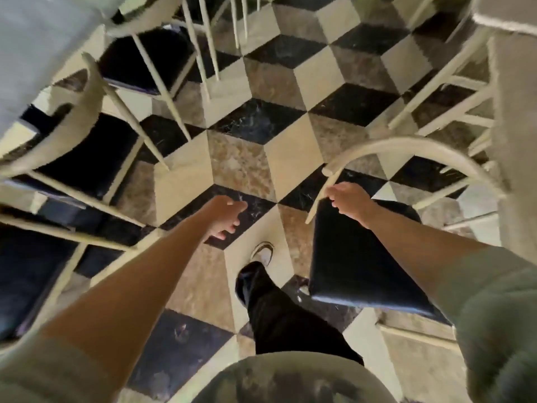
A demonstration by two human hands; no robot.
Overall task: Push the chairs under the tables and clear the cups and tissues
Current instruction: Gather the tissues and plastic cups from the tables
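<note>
A cream-framed chair with a black seat (pixel 357 257) stands at my right, its curved back rail (pixel 406 146) arching toward a pale table (pixel 514 126) at the right edge. My right hand (pixel 348 202) is closed around the left end of that chair's frame, just below the rail tip. My left hand (pixel 225 216) hangs free over the floor in the middle, fingers loosely curled and holding nothing. No cups or tissues show in the head view.
On the left, two more cream chairs with black seats (pixel 87 158) sit tucked against a light tabletop (pixel 37 53). A checkered black, cream and brown tiled floor (pixel 241 161) runs between the tables. My leg and shoe (pixel 263 254) step forward below.
</note>
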